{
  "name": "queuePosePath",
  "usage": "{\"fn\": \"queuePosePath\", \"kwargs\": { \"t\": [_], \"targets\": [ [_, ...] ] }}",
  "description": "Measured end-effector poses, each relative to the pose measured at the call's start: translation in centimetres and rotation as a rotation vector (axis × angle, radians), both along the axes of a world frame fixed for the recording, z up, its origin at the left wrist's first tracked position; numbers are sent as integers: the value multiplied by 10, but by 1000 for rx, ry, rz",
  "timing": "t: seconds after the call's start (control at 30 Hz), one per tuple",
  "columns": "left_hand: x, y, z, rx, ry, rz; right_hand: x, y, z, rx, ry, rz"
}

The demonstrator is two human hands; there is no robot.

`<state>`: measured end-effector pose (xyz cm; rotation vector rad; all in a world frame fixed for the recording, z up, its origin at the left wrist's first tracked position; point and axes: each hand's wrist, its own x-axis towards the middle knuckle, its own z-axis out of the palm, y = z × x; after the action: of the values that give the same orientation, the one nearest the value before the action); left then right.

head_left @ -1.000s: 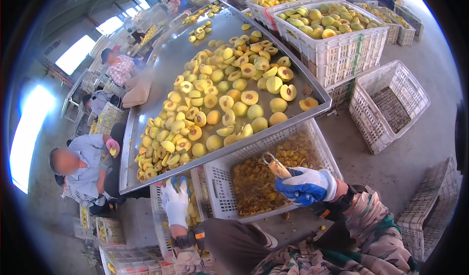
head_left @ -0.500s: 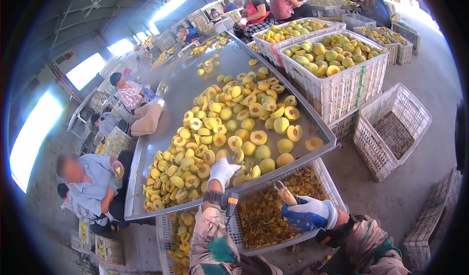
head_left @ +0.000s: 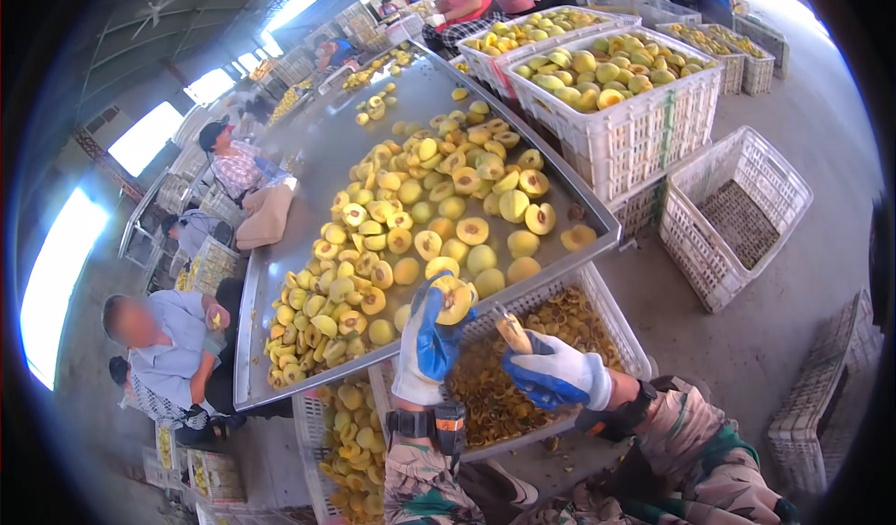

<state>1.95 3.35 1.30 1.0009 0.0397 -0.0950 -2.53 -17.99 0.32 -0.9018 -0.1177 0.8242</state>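
My left hand (head_left: 427,340), in a white and blue glove, holds a yellow peach half (head_left: 455,299) just off the near edge of the long metal table (head_left: 308,156). My right hand (head_left: 553,373), also gloved, grips a small wooden-handled pitting tool (head_left: 512,331) above a white crate of pits and scraps (head_left: 611,315). Many halved and whole yellow peaches (head_left: 411,226) cover the table in front of my hands.
White crates of whole peaches (head_left: 607,82) stand at the far right. An empty white crate (head_left: 737,212) sits on the floor to the right. A crate of peach halves (head_left: 350,441) lies under the table's near corner. Several seated people (head_left: 163,352) work along the table's left side.
My left hand reached from below the table onto the peach pile, then drew back toward me holding a peach half. My right hand stayed over the scrap crate with the tool.
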Motion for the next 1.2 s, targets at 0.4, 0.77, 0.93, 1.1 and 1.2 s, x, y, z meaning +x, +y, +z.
{"fn": "queuePosePath", "kwargs": {
  "t": [0.4, 0.77, 0.93, 1.1, 1.2],
  "targets": [
    [-21, -55, -21, 1326, -600, 431, 5, 15, -7, -604, -330, -34],
    [-15, -57, -28, 251, -184, 279, -7, 21, -20, -812, -654, -86],
    [-14, -71, -23, 145, -178, 380, -7, 29, -22, -774, -555, -159],
    [-16, -78, -26, 260, -227, 470, -4, 29, -20, -704, -473, -170],
    [-16, -77, -26, 339, -185, 515, -4, 23, -17, -754, -515, -123]
  ]
}}
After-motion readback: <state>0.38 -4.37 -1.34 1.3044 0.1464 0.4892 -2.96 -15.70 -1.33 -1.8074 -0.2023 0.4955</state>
